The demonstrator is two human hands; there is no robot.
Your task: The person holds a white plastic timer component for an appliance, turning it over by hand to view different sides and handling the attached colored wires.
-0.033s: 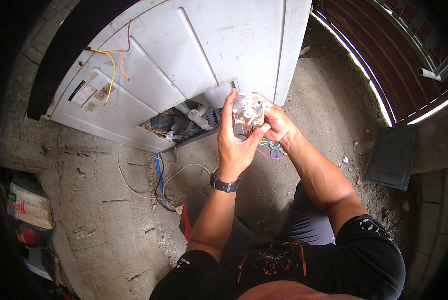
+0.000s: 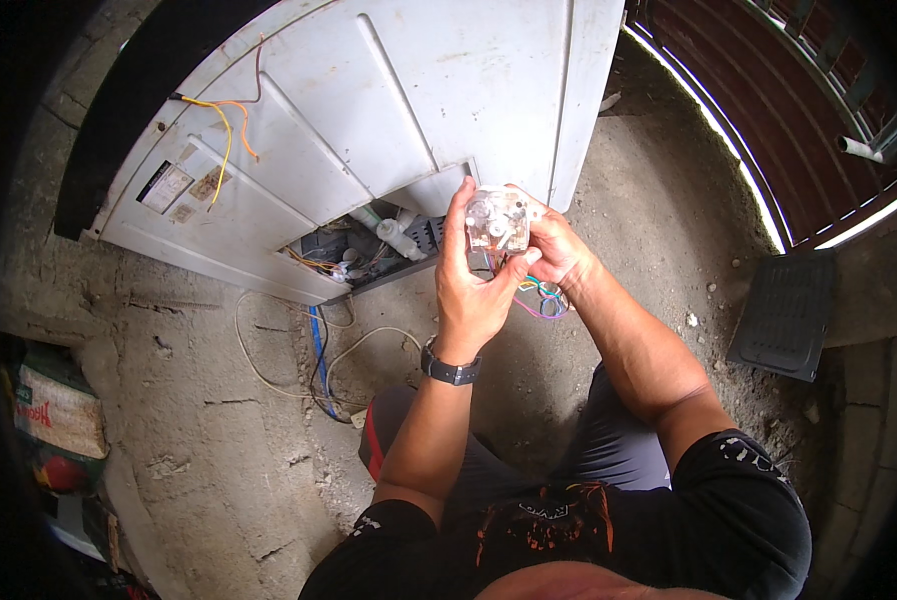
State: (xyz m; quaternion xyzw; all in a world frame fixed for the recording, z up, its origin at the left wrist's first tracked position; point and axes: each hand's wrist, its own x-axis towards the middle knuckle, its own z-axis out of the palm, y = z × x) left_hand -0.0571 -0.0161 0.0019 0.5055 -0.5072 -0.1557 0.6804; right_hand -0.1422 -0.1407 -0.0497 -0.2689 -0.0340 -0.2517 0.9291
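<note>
Clear plastic box [image 2: 497, 222], see-through face toward the wearer, nearly square, long axis unclear, wires [image 2: 545, 300] below, held between left hand [image 2: 472, 298] along its left side and right hand [image 2: 561, 250] at its right

Rough, cracked concrete floor [image 2: 199, 420] spreads across the scene, with pale pebbles [image 2: 692, 319] scattered toward the right. At the far left sits a sack [image 2: 64, 412] in white, green and red. A ridged reddish-brown gate [image 2: 739, 95] fills the upper right, light showing along its lower edge, near a short white pipe [image 2: 861, 150]. Below is a dark, flat panel [image 2: 784, 315].
</note>
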